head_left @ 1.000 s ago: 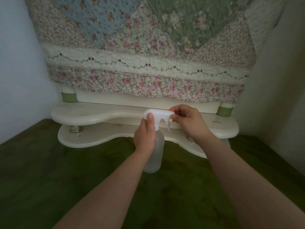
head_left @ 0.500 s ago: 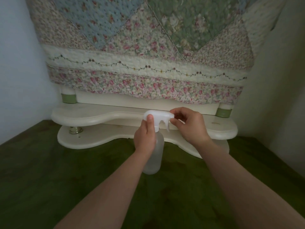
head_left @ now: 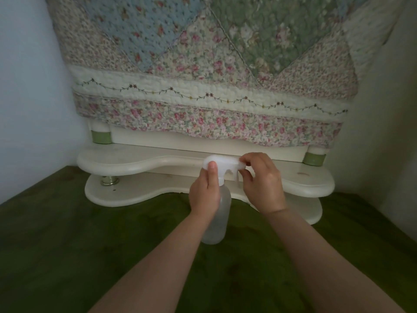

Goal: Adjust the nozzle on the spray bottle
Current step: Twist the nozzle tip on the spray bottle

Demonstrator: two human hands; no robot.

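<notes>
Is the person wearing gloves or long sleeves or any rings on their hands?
No. The left hand and right hand are bare, with no gloves and no rings that I can see. Both forearms are bare too; no sleeves, watch or bracelet show.

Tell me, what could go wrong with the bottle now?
1. The right hand pinches the nozzle with the trigger just below; a bumped trigger might spray toward the quilt.
2. Only the left hand steadies the bottle; a hard twist could tip it.
</notes>
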